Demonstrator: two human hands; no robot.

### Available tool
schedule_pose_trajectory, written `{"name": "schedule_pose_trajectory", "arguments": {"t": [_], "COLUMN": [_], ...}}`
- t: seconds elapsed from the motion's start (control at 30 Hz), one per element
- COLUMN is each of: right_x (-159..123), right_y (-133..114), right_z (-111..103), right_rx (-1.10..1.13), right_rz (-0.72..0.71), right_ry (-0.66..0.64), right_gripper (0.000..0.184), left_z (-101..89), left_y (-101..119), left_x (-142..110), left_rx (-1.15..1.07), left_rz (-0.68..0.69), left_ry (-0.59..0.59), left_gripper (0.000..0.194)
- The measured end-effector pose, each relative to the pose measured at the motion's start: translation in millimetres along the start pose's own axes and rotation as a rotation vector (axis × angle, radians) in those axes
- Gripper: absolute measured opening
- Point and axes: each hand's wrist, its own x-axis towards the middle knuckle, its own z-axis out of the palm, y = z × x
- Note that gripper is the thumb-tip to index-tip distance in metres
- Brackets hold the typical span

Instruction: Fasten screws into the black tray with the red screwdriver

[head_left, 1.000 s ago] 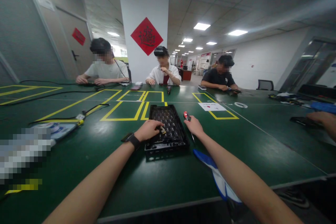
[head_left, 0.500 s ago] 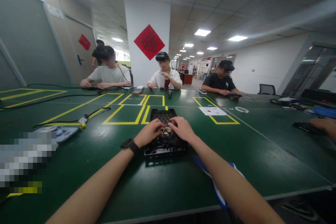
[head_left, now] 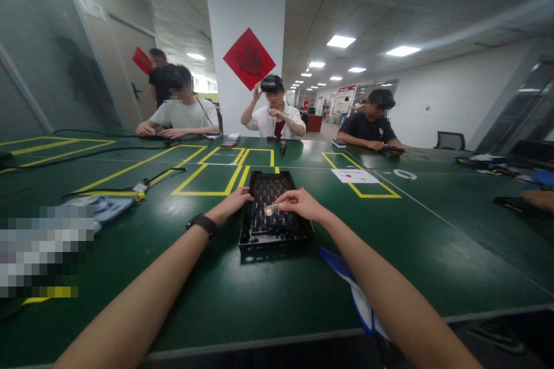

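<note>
A black rectangular casing [head_left: 276,237] lies in front of me on the green table, with rows of small shiny raised parts inside. Along its left rim the fingers of my left hand [head_left: 234,203] are closed on the edge. My right hand [head_left: 300,205] pinches a small flat tan strip with a pale label [head_left: 271,209] just over the middle of the casing. Whether the strip touches the casing I cannot tell. Blue-and-white material [head_left: 361,297] lies partly under my right forearm.
A white printed sheet [head_left: 355,176] and a white ring [head_left: 405,174] lie to the right. Yellow tape outlines [head_left: 201,194] mark the table. At left are a bag [head_left: 101,207] and black cables [head_left: 99,147]. Several people sit across; a co-worker's hand [head_left: 536,199] shows at far right.
My right hand let go of a red-handled screwdriver, came over the casing and took the tan strip. My left hand left the strip and moved to the left rim.
</note>
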Motion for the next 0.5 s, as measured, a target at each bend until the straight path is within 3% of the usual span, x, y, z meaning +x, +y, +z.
{"name": "schedule_pose_trajectory", "arguments": {"t": [0.1,0.17,0.5], "right_x": [-5,-8,-12], "right_y": [-8,-14,-26], "right_z": [3,7,15], "right_rx": [0.099,0.090,-0.233], "right_rz": [0.018,0.026,-0.019], "right_ry": [-0.234,-0.309,-0.333], "right_gripper": [0.029,0.031,0.027], "left_z": [6.2,12.6,20.6], "left_y": [-11,-11,-12], "left_x": [2,3,10], "left_rx": [0.033,0.034,0.039], "left_rz": [0.017,0.035,0.052], "left_ry": [-0.004,0.014,0.071], "left_gripper": [0.057,0.058,0.056]}}
